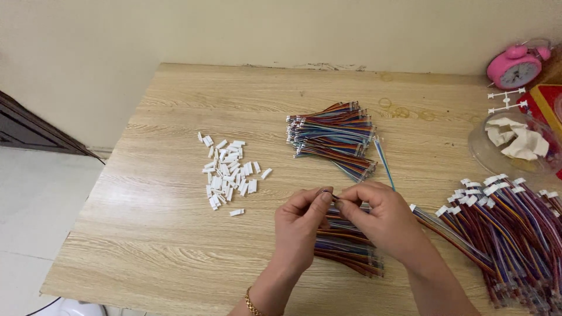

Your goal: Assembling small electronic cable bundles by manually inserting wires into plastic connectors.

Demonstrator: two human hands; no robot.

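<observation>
My left hand [303, 225] and my right hand [381, 217] meet at the fingertips over the near middle of a wooden table [175, 234]. Together they pinch the end of a small bundle of multicoloured wires [345, 246] that runs down beneath my hands. A heap of small white plastic connectors [229, 172] lies to the left of my hands. Behind them sits a stack of multicoloured ribbon wires [333, 137]. Another pile of wires with white connectors fitted [509, 234] lies at the right. A gold bracelet [252, 303] is on my left wrist.
A clear dish with crumpled white paper [515, 143] stands at the right edge. A pink alarm clock [515, 69] sits in the far right corner, with white plastic pieces [506, 100] and a red box [550, 102] near it. A single blue wire [384, 161] lies beside the stack.
</observation>
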